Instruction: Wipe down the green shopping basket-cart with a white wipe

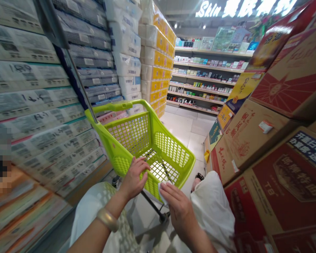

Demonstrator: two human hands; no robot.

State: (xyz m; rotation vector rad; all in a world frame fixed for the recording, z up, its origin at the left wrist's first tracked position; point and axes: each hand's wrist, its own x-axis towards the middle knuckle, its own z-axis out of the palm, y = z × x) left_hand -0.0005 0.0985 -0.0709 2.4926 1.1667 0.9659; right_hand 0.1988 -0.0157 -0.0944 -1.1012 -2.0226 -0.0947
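Note:
A lime green plastic shopping basket cart (171, 151) stands in front of me in a shop aisle, tilted, with nothing inside. My left hand (134, 177) rests on the basket's near rim, its fingers curled over the edge. My right hand (177, 205) presses a small white cloth (162, 191) against the near outer wall of the basket, fingers flat on it. A pale bracelet sits on my left wrist. My knees in light clothing show below.
Stacked packs of tissue and paper goods (42, 105) wall the left side. Red and brown cardboard cartons (279, 147) pile up on the right. Tiled floor (184, 130) runs ahead to shelves of small products (205, 80) under a lit sign.

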